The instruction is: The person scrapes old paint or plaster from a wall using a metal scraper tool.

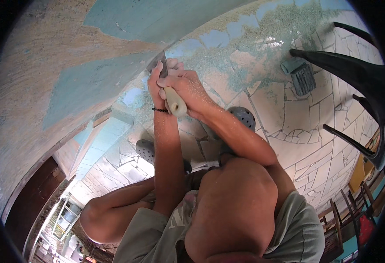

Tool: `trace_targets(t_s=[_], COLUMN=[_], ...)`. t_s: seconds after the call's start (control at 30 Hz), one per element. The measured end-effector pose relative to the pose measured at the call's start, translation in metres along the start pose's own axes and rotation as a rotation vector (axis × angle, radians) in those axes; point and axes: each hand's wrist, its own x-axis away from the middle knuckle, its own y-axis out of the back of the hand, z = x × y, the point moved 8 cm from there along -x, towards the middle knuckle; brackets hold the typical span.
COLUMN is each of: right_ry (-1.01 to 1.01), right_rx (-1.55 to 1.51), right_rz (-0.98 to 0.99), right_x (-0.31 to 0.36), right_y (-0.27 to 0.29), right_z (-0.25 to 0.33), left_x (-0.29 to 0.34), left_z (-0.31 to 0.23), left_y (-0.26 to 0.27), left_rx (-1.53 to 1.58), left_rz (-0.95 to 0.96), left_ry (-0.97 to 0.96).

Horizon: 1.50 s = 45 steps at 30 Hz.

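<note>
Both my hands are on a scraper with a pale cream handle, low against the wall near the floor. Its grey blade meets the wall where blue-green paint borders bare plaster. My right hand wraps round the handle, whose holed end points back toward me. My left hand, a dark bead bracelet at its wrist, presses its thumb along the blade; its other fingers are partly hidden. Pale dust speckles my hands and right forearm.
Paint flakes and dust cover the stone-patterned floor along the wall. A dark ridged block lies to the right beside a blue-green piece. Black chair legs reach in from the right. My grey clogs rest on the floor.
</note>
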Motion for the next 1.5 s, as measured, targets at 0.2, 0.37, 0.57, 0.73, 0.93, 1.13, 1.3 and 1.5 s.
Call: trace_targets(t_s=[0.2, 0.37, 0.57, 0.73, 0.93, 1.13, 1.3, 1.5], right_ry=[0.036, 0.031, 0.004, -0.022, -0.022, -0.017, -0.033, 0.127], right_rx=[-0.058, -0.013, -0.121, -0.050, -0.064, -0.030, 0.007, 0.156], right_rz=[-0.006, 0.002, -0.018, 0.047, -0.027, -0.006, -0.020, -0.172], right_x=[-0.012, -0.004, -0.005, 0.000, -0.015, -0.019, -0.018, -0.007], right_y=[0.013, 0.005, 0.026, 0.015, 0.030, 0.026, 0.029, 0.082], right_z=[0.006, 0.012, -0.004, 0.008, -0.005, -0.007, -0.014, 0.040], left_x=[-0.016, -0.015, -0.017, -0.015, -0.022, -0.019, -0.022, -0.008], left_z=[0.021, 0.013, 0.039, 0.025, 0.034, 0.028, 0.031, 0.050], left_y=[-0.002, -0.006, 0.002, -0.007, 0.006, 0.007, 0.012, -0.016], left_rx=[-0.043, 0.021, -0.090, -0.121, -0.200, -0.102, -0.097, -0.315], left_rz=[-0.008, 0.042, -0.005, 0.051, 0.039, 0.006, 0.102, 0.000], left_ry=[0.102, 0.066, 0.170, 0.126, 0.158, 0.110, 0.127, 0.094])
